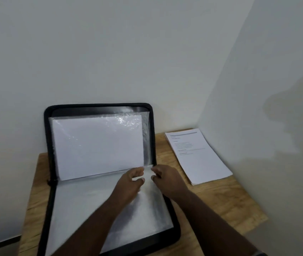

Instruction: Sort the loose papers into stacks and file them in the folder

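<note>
The folder (99, 106) has a black zipped rim, and its sleeves (110, 215) are clear with a silvery sheen and white glare spots. The paper (97, 145) beyond the hands is plain white. Right of the hands, the stack (198, 159) is white with grey-black print and a grey bar on top. The surface (220, 206) is light brown woodgrain. The wall (128, 52) is off-white.
</note>
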